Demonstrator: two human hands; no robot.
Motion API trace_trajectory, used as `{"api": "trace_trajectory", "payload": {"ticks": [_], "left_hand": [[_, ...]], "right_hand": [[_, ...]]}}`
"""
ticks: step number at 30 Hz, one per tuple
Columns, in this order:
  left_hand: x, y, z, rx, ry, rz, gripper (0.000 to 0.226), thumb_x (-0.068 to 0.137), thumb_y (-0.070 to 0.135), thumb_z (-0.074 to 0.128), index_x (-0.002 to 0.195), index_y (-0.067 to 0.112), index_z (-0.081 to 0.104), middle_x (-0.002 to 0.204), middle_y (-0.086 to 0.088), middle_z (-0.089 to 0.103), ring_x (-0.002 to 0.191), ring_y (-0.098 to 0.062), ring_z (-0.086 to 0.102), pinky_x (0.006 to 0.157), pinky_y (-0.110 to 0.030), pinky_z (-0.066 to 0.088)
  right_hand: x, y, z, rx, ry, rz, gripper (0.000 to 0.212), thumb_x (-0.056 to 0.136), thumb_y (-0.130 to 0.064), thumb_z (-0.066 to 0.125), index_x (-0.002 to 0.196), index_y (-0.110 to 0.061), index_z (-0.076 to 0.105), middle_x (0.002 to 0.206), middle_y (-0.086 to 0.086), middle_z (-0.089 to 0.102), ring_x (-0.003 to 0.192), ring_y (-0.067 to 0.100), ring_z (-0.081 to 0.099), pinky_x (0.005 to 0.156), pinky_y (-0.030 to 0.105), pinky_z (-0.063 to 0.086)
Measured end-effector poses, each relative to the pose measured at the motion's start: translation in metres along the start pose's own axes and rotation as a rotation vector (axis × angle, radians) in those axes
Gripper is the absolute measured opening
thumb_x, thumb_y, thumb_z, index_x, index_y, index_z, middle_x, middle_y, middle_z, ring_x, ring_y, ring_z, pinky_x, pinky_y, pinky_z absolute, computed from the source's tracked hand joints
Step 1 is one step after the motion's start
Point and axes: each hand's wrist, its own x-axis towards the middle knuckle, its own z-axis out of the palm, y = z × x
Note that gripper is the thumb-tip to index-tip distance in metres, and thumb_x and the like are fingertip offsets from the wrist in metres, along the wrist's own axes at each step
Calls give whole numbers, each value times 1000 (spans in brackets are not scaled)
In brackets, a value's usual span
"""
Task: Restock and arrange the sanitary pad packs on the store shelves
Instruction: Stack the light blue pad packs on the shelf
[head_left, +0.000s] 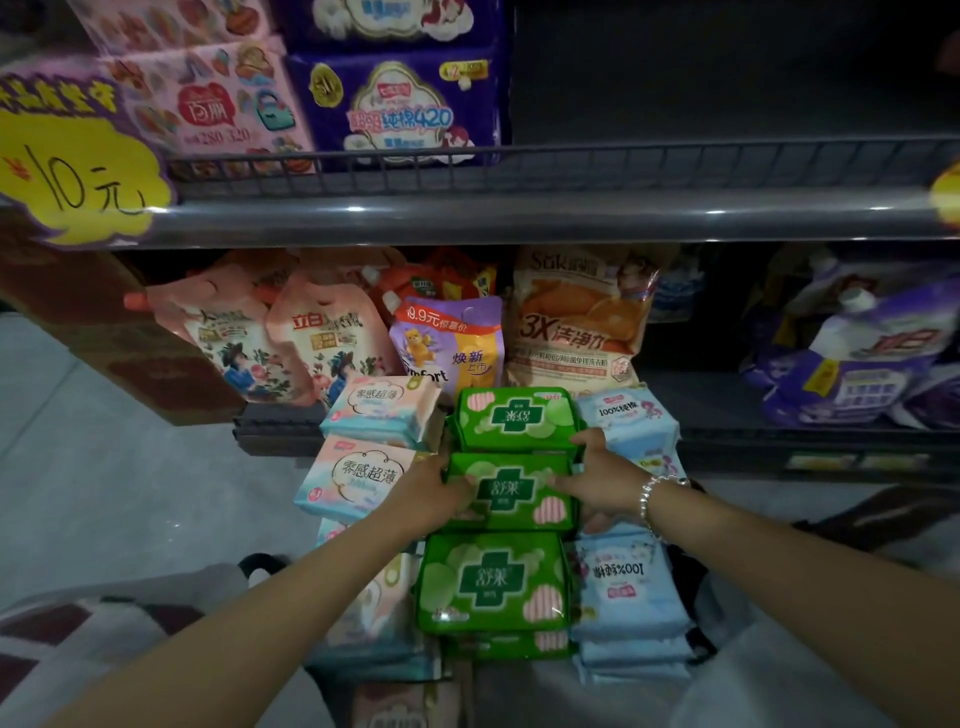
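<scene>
**Green packs, middle row**

Everything here is relative to the middle green pack (509, 491), since that's the one I've got. Nearest me, just this side of it, sits another green pack (493, 579). My left hand (441, 486) grips its left edge, fingers curled over the top; my right hand (597, 480) clamps the right edge, bracelet (649, 493) on that wrist. Left of it are pink-and-blue packs (358, 478), right of it light blue packs (623, 577). Just beyond it lies a third green pack (517, 418), then detergent pouches (452, 343) on the lower shelf, and a purple pack (400, 104) on the upper shelf (519, 218).
</scene>
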Motion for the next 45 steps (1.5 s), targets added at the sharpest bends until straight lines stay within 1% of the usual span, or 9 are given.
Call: {"api": "trace_trajectory", "payload": {"ticks": [6, 13, 17, 22, 24, 28, 33, 40, 45], "left_hand": [[0, 3, 3, -123, 7, -43, 28, 97, 23, 53, 120, 7, 58, 82, 5, 53, 74, -9, 50, 56, -19, 35], [0, -4, -3, -54, 95, -46, 30, 97, 23, 53, 122, 9, 60, 122, -10, 60, 105, -23, 57, 81, -23, 40], [11, -30, -18, 37, 314, -67, 33, 94, 27, 57, 123, 12, 63, 124, -13, 62, 112, -28, 57, 92, -28, 43], [13, -76, -40, 157, 401, -321, 66, 87, 41, 64, 142, 17, 38, 147, -16, 30, 135, -34, 30, 110, -42, 27], [13, -94, -48, 103, 310, -399, 76, 84, 49, 66, 142, 12, 34, 148, -18, 30, 134, -32, 34, 110, -43, 31], [14, -122, -55, -220, 258, -339, 73, 74, 40, 80, 125, -2, 50, 112, -16, 64, 90, -23, 63, 63, -25, 51], [12, -128, -55, -235, 179, -422, 73, 67, 50, 83, 114, 0, 57, 110, -13, 65, 92, -25, 62, 74, -32, 51], [11, -124, -55, -280, 194, -448, 64, 76, 45, 78, 115, -2, 59, 109, -16, 67, 91, -26, 64, 80, -34, 51], [-2, -82, -42, 41, 388, -372, 85, 79, 49, 72, 145, 14, 31, 146, -15, 31, 133, -33, 36, 109, -42, 30]], "right_hand": [[1, 6, 5, 193, 11, 85, 38, 92, -21, 62, 121, 0, 50, 114, 17, 65, 94, 29, 68, 50, 23, 54], [2, -2, 6, -156, 137, -36, 37, 90, -34, 63, 110, -3, 55, 92, 7, 65, 67, 14, 58, 53, 24, 46], [-9, -23, 12, -355, 303, -177, 39, 88, -36, 63, 113, -5, 58, 105, 9, 65, 91, 20, 62, 77, 31, 53], [-5, -41, 35, -152, 79, -274, 43, 91, -32, 63, 129, -13, 56, 116, 1, 63, 85, 11, 63, 77, 22, 52], [-2, -45, 44, -106, 24, -300, 44, 91, -31, 62, 132, -15, 55, 119, -2, 62, 73, 5, 59, 66, 15, 49], [6, -47, 53, -46, -24, -283, 47, 91, -30, 63, 135, -17, 53, 121, 0, 63, 87, 14, 67, 85, 31, 56], [5, -53, 57, -127, -73, -290, 48, 92, -36, 61, 136, -20, 51, 118, -3, 61, 86, 13, 64, 74, 22, 49], [3, -53, 58, -168, -119, -292, 49, 92, -36, 60, 138, -21, 50, 127, -3, 58, 110, 19, 62, 94, 30, 48], [-1, -46, 55, -220, -42, -332, 48, 93, -33, 60, 137, -16, 51, 132, -1, 56, 96, 7, 57, 76, 14, 43]]}}
